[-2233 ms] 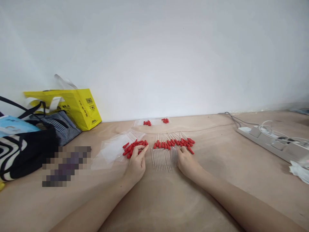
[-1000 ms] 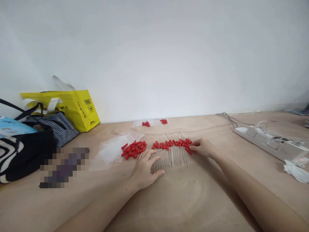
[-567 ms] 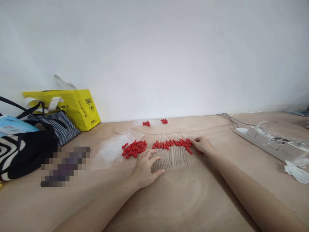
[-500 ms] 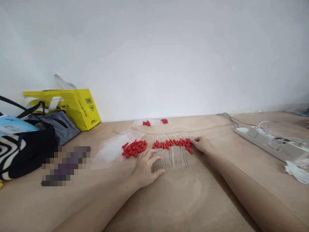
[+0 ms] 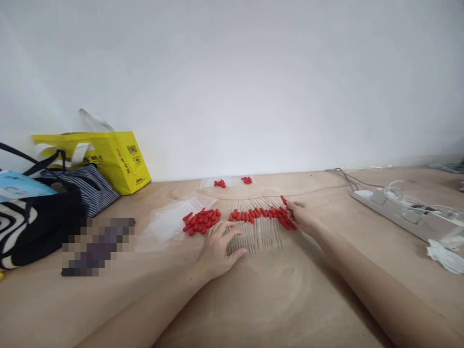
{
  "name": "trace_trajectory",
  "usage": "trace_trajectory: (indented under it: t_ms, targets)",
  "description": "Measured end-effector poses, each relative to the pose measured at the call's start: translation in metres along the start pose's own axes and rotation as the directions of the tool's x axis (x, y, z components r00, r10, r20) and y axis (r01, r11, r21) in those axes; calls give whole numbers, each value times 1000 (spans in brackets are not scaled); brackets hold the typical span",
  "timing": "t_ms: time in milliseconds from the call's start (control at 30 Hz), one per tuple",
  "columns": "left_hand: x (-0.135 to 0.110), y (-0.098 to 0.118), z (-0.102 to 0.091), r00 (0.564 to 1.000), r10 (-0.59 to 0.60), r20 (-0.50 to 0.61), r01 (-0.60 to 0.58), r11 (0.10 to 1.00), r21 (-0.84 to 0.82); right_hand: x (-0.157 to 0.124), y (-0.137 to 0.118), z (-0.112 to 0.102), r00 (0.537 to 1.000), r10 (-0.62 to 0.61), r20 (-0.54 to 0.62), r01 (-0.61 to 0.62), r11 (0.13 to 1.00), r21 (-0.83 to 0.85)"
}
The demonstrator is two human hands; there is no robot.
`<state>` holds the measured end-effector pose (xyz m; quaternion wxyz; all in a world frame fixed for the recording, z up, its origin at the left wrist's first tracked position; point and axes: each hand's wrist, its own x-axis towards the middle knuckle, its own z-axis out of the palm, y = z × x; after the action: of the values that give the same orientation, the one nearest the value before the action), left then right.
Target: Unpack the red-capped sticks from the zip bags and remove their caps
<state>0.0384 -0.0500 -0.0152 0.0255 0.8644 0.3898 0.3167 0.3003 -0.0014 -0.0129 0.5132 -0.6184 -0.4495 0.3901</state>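
Note:
A row of glass droppers with red rubber bulbs (image 5: 250, 215) lies across the middle of the table, slim tubes fanning out both away from me and toward me. Over the row's near left end rests my left hand (image 5: 222, 249), fingers apart and holding nothing. At the far right end, my right hand (image 5: 303, 216) pinches a dropper by its red bulb (image 5: 283, 199); its tube is too faint to make out. Just below that hand, several red bulbs (image 5: 287, 223) lie at a slant. Left of the row is a heap of loose red bulbs (image 5: 201, 221).
Clear plastic bags (image 5: 165, 224) lie left of the heap. A bag with red bulbs (image 5: 232, 182) is near the wall. A yellow bag (image 5: 125, 162) and a black bag (image 5: 47, 212) stand left; a power strip (image 5: 409, 212) with cables and crumpled tissue (image 5: 445, 256) are right.
My right hand has lifted slightly and now shows a red bulb at its fingertips. Another bulb has come into view at the row's right end. The left hand stays put.

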Motion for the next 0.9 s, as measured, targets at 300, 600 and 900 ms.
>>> trace_trajectory:
  t_ms: [300,600,900]
  targets:
    - [12,6,3,974,-226,24,221,918,-329,-81,-5,73,895,-358,268,349,934,81]
    - [13,3,1,959,-280,-30,257,912,-319,-88,-9,67,650,-722,238,756,581,-301]
    - [10,1,-4,999,13,-35,-10,995,103,-62,-2,55,227,-895,385,823,-34,-567]
